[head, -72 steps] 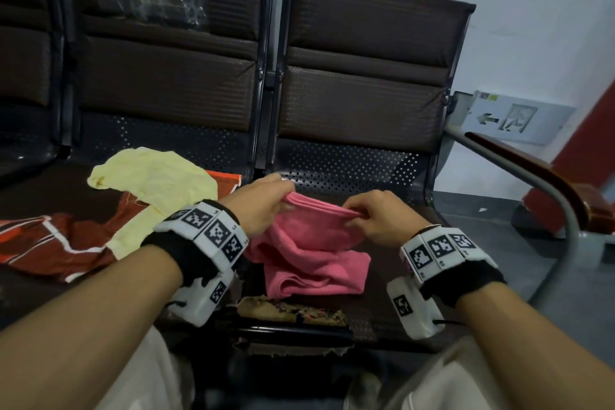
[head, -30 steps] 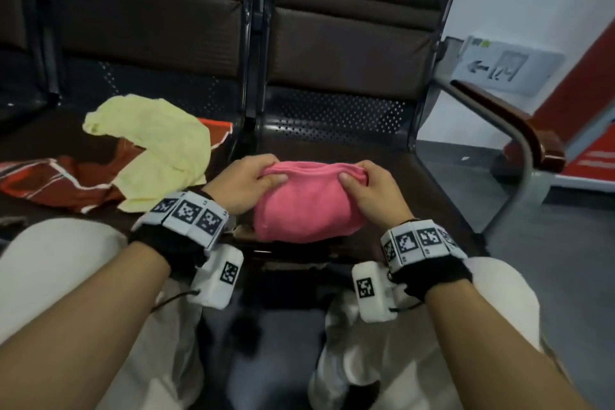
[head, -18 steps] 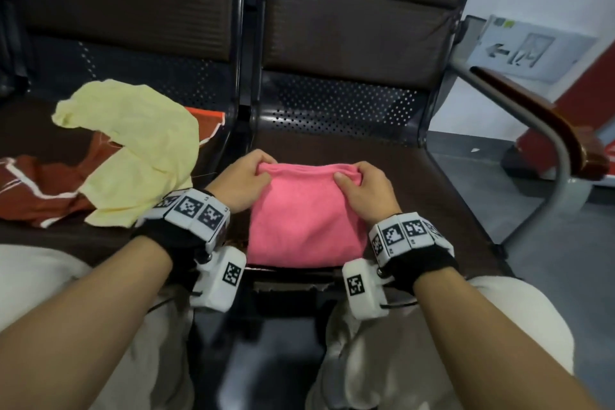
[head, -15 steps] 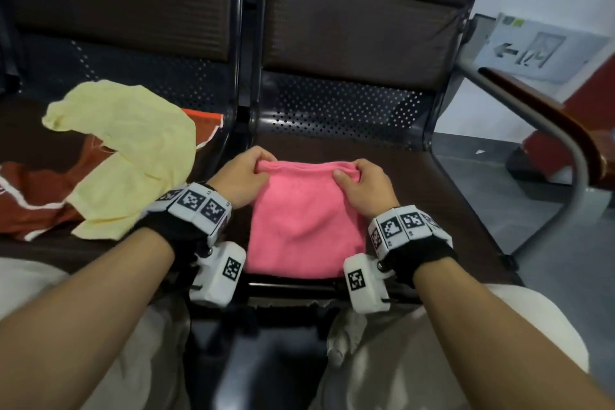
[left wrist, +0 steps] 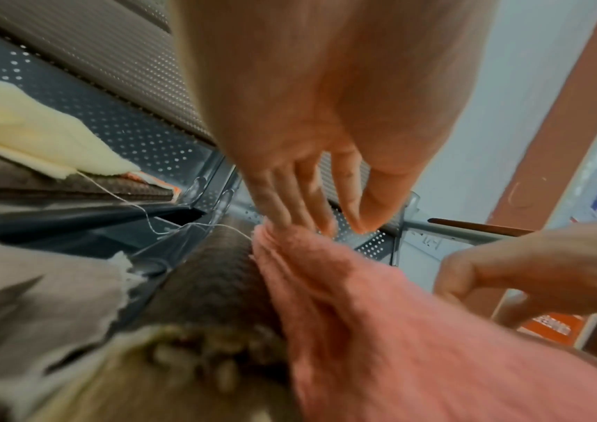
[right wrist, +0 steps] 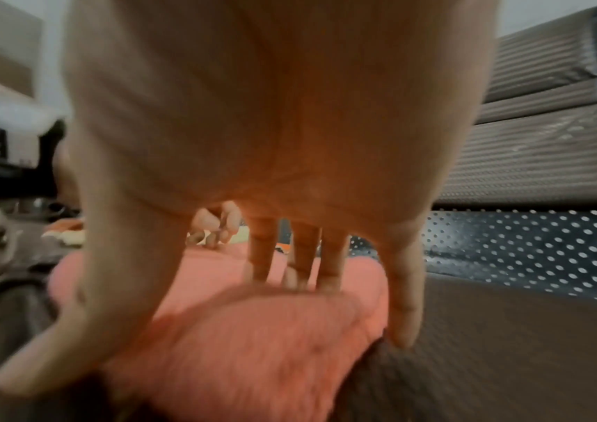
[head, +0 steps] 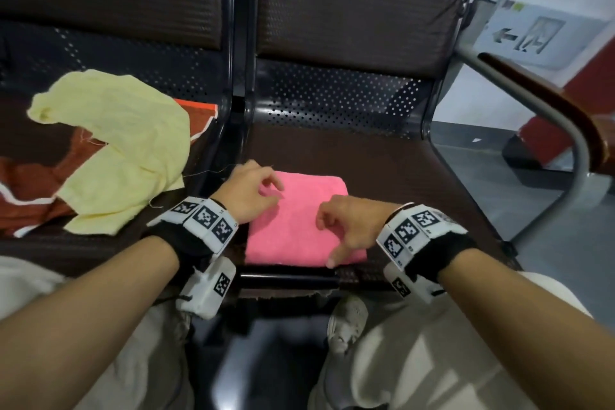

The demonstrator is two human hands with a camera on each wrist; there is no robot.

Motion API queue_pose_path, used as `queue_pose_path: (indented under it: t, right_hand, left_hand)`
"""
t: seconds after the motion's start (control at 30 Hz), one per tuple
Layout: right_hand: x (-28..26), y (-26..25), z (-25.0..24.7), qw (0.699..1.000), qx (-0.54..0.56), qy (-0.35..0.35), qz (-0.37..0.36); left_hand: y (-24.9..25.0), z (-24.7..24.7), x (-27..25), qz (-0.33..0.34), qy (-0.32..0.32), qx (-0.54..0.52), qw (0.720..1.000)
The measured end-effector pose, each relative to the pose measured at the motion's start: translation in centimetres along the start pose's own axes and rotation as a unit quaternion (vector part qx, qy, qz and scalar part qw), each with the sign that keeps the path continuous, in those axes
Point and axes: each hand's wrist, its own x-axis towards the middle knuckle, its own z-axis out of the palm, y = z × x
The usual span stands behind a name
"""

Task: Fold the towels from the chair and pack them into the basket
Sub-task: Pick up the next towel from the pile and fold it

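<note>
Fingers (head: 271,181) of the left hand (head: 248,193) hang loosely curled over the far left corner of the pink towel (head: 299,220), holding nothing, though the left wrist view shows their tips just touching the towel's stacked edges there; those of the right hand (head: 349,226) are likewise slack and empty, three tips resting on the pink pile in the right wrist view while the thumb points down past the near edge. By size, the chair seat (head: 382,160) comes first: a dark padded seat on a perforated metal frame, one of a joined row, with a grey armrest (head: 545,110) topped in wood to its right and grey floor beyond. On the neighbouring seat lies the yellow towel (head: 123,150), rumpled and unfolded, draped over a red cloth (head: 30,183) with white striping; both probably wait their turn. The pink towel lies flat as a neat rectangle near the front of the seat, layers squared, which suits folding close to the body where both hands reach evenly. I judge this fold finished and the hands relaxed so as to regrip the bundle for lifting. No basket shows in any view, so the packing is not yet done. A loose pale thread (left wrist: 138,205) trails from the yellow towel toward the gap between seats.
</note>
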Motion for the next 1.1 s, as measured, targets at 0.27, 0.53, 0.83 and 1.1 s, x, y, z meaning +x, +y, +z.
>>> queue_pose_path:
  t: [0.27,0.53,0.83,1.1]
  right_hand:
    - [-2.5,-0.8,1.5,0.987,-0.008,0.158,-0.028]
    - [-2.2,0.3,-0.9,0.991,0.006,0.134,0.017]
    - [2.0,2.2,-4.4,0.978,0.098,0.171,0.063]
    - [6.2,4.5,-3.8,0.958,0.169,0.182,0.145]
  left_hand:
    - [1.3,0.5,-4.8,0.059,-0.187,0.188,0.962]
    - [3.7,-3.7,-3.4,0.052,-0.131,0.224,0.964]
    - [3.7,-5.5,2.5,-0.022,-0.184,0.098,0.978]
    - [0.5,-3.2,6.8,-0.026,-0.167,0.211,0.963]
